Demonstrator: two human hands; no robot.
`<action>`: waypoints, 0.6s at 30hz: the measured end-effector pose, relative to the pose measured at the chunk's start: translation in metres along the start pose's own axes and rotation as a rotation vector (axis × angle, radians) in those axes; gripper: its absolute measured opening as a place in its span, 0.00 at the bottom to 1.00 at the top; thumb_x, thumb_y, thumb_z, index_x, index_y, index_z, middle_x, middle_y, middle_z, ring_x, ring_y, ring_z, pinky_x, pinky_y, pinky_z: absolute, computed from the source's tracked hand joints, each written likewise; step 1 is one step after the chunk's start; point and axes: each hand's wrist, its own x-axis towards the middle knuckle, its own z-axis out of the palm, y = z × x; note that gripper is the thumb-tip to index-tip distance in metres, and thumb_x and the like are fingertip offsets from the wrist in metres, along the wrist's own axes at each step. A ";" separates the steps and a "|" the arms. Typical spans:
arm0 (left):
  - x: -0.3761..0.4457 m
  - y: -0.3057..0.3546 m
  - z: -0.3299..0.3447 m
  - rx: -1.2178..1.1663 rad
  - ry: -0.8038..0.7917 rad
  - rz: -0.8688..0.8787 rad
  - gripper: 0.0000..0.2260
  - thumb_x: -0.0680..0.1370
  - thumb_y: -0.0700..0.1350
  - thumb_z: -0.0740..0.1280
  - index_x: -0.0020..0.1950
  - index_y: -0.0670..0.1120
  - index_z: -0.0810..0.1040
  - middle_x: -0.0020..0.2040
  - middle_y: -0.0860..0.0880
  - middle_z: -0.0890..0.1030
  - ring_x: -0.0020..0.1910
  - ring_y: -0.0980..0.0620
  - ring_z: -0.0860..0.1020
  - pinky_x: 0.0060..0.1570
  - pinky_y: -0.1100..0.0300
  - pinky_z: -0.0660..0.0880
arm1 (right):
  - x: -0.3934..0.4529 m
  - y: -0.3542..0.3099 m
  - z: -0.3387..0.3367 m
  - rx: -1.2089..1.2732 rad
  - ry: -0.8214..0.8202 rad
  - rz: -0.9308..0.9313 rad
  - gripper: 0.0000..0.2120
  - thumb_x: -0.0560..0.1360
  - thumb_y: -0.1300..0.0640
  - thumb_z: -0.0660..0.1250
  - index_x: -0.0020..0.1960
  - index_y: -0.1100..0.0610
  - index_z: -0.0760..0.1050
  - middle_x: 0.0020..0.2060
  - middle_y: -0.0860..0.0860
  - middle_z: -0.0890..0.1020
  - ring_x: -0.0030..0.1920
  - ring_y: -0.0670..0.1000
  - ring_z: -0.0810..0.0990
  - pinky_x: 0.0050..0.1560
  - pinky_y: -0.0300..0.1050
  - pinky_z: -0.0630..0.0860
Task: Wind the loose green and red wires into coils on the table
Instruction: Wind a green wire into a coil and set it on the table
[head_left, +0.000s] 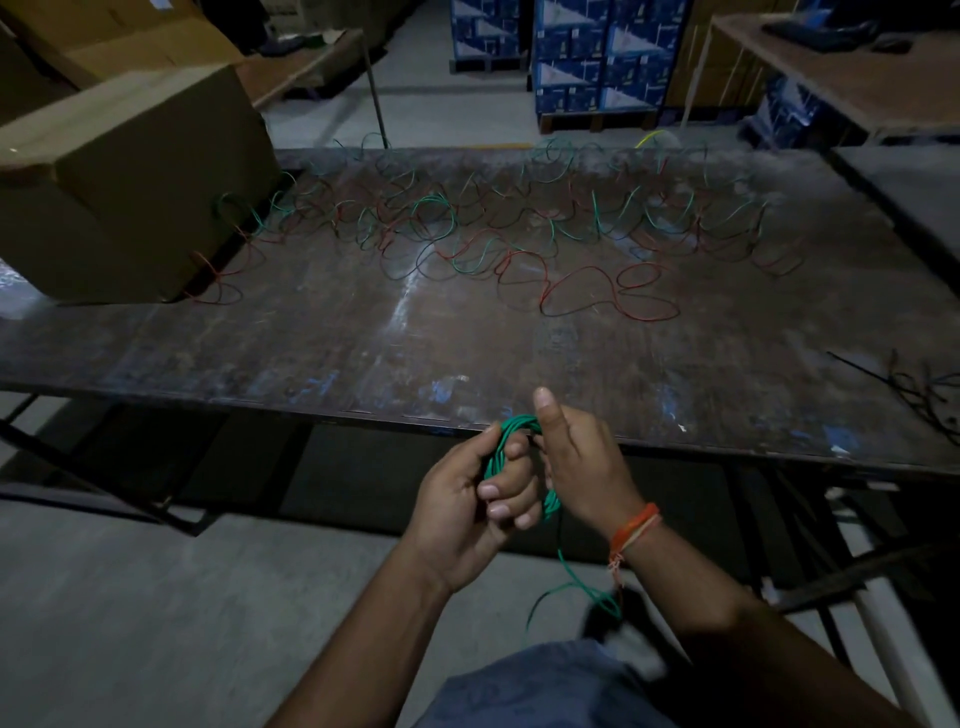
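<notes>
A green wire coil (511, 434) sits between both hands, just in front of the table's near edge. My left hand (470, 506) is wrapped around the coil from the left. My right hand (579, 457) grips its right side, thumb pointing up. A loose green tail (571, 577) hangs from the coil down past my right wrist and curls near my lap. Loose red wires (597, 291) and green wires (431, 218) lie tangled in loops across the far half of the dark table (322, 338).
A large cardboard box (130, 182) stands on the table's left end, with wires running up to it. Black cable ties (914, 389) lie at the right edge. Stacked blue boxes (597, 57) and other tables stand behind.
</notes>
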 end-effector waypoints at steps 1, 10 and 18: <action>0.000 0.001 0.000 -0.005 -0.009 -0.009 0.15 0.84 0.50 0.52 0.43 0.46 0.71 0.25 0.55 0.60 0.23 0.56 0.56 0.29 0.60 0.60 | 0.000 0.000 0.000 -0.008 0.000 -0.002 0.35 0.81 0.34 0.49 0.36 0.62 0.73 0.28 0.60 0.77 0.30 0.59 0.77 0.31 0.54 0.71; 0.003 0.006 -0.006 -0.111 0.110 0.027 0.14 0.82 0.50 0.54 0.39 0.48 0.70 0.23 0.56 0.61 0.22 0.58 0.52 0.22 0.65 0.54 | -0.004 -0.004 -0.005 0.085 -0.078 0.034 0.23 0.85 0.46 0.54 0.34 0.53 0.70 0.25 0.48 0.74 0.25 0.45 0.73 0.28 0.41 0.68; -0.006 0.043 -0.040 -0.339 0.288 0.285 0.18 0.84 0.46 0.50 0.37 0.48 0.70 0.23 0.53 0.61 0.21 0.58 0.57 0.24 0.65 0.57 | -0.019 0.027 -0.052 -0.119 -0.389 0.084 0.02 0.80 0.60 0.68 0.50 0.55 0.76 0.30 0.50 0.81 0.25 0.48 0.77 0.29 0.40 0.73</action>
